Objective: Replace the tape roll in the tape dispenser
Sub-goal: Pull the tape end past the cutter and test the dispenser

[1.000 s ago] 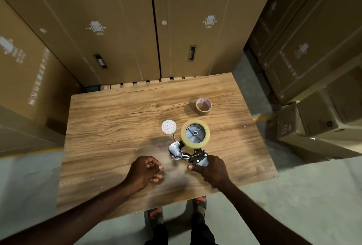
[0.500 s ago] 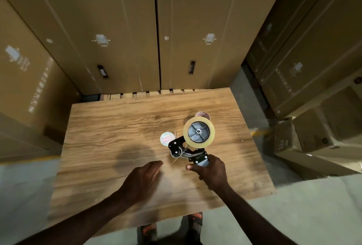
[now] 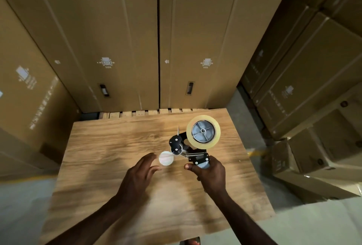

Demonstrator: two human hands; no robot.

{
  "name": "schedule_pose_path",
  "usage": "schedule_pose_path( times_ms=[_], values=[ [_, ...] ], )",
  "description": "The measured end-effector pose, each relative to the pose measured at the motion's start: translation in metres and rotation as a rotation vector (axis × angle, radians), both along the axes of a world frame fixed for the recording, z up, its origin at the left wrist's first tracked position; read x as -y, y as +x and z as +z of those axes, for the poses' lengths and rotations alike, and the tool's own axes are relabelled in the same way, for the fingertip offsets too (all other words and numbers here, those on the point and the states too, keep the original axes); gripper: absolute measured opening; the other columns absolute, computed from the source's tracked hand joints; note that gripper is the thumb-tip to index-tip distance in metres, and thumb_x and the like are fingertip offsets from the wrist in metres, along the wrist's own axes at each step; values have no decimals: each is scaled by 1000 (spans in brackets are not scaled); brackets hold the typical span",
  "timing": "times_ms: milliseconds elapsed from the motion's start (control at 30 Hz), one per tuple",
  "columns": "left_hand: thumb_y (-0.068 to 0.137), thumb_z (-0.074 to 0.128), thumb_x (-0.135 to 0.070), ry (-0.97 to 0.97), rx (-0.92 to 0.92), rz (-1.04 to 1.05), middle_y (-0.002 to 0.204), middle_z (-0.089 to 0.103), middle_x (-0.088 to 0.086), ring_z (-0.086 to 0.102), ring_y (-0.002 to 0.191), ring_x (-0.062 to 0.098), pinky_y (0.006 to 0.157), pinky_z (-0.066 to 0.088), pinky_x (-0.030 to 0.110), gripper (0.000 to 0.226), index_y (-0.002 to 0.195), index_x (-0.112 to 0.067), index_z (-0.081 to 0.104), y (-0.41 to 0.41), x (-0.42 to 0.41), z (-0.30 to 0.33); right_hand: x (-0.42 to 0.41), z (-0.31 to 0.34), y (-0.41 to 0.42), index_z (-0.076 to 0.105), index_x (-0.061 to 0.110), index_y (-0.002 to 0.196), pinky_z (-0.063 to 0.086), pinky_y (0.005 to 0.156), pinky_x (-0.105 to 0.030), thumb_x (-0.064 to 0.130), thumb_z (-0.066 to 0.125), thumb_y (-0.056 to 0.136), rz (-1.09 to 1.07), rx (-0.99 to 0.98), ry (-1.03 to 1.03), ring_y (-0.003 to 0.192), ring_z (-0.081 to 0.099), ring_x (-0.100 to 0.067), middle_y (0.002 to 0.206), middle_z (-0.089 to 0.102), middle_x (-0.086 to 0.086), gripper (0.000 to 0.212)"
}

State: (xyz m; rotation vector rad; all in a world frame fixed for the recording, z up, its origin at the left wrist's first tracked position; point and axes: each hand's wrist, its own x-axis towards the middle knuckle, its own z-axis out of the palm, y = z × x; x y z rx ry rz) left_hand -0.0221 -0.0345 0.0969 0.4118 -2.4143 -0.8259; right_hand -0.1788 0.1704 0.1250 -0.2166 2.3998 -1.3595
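Observation:
My right hand grips the handle of the tape dispenser and holds it raised above the wooden table. A full roll of clear tape sits on the dispenser's grey hub, and a thin strip of tape sticks up at the dispenser's front roller. My left hand hovers over the table with its fingers spread and nothing in it. A small round white label disc lies on the table just right of my left fingertips. The used-up tape core is hidden behind the raised dispenser.
Tall cardboard boxes stand right behind the table. More boxes are stacked to the right, several low ones on the grey floor. A wooden pallet edge shows at the table's far side.
My right hand has lifted the dispenser up off the table and further away. My left hand has let go of the tape end and opened its fingers.

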Motion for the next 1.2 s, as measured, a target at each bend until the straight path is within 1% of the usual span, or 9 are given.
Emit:
schedule_pose_path(
  times_ms=[167,300,500,800,933,1033,1067,1133,1200],
  values=[
    [91,57,-62,603,-181,96,111,79,-2,75,104,12,92,58,33,60,115,-10,74,-23,-5,43,7,30,-9,71,20,80,61,63,-42,55,103,50,-59,-154,-98,67,71,-25,71,77,0,56],
    [98,63,-31,1153,-307,309,94,78,23,78,93,29,83,64,37,39,98,8,71,-59,3,86,12,58,-10,69,19,82,54,60,-27,39,105,59,-57,-271,-181,67,69,-11,76,77,7,47],
    [85,72,5,1454,-82,367,88,77,23,78,80,32,78,64,38,9,78,6,67,-80,31,137,15,81,-9,72,19,97,49,60,-9,13,101,68,41,-349,-252,78,73,0,85,78,25,41],
    [90,61,13,1515,357,210,92,75,19,75,83,25,73,62,32,7,89,13,68,-74,61,148,7,69,-3,62,32,108,55,66,-17,7,102,65,115,-390,-351,87,71,8,100,74,33,64],
    [93,56,11,1509,528,166,88,76,25,75,77,28,63,65,33,14,86,14,67,-64,59,154,-8,63,1,73,20,119,65,73,-41,46,98,64,176,-320,-371,88,78,-2,102,80,20,66],
    [94,54,11,1486,579,137,79,75,23,76,61,26,54,64,33,14,90,15,67,-60,55,160,-14,66,9,75,47,94,60,66,-42,52,95,62,277,-315,-399,65,72,-15,76,76,4,37],
    [92,56,12,1434,592,125,76,75,20,75,58,23,51,63,31,13,90,14,68,-60,53,162,-11,73,13,77,44,80,56,64,-37,48,87,80,263,-218,-472,58,68,-14,69,71,1,11],
    [89,58,15,1310,583,111,71,72,20,72,52,22,47,60,29,12,83,10,68,-59,50,163,-13,67,15,78,39,69,54,57,-30,12,59,107,271,-192,-414,50,64,-11,59,66,0,50],
    [91,53,15,1200,544,109,78,72,27,74,59,30,51,62,34,19,81,9,68,-57,47,163,-21,57,12,78,32,96,61,57,-33,-5,69,99,267,-157,-461,60,73,-11,69,75,-2,39]
  ],
)
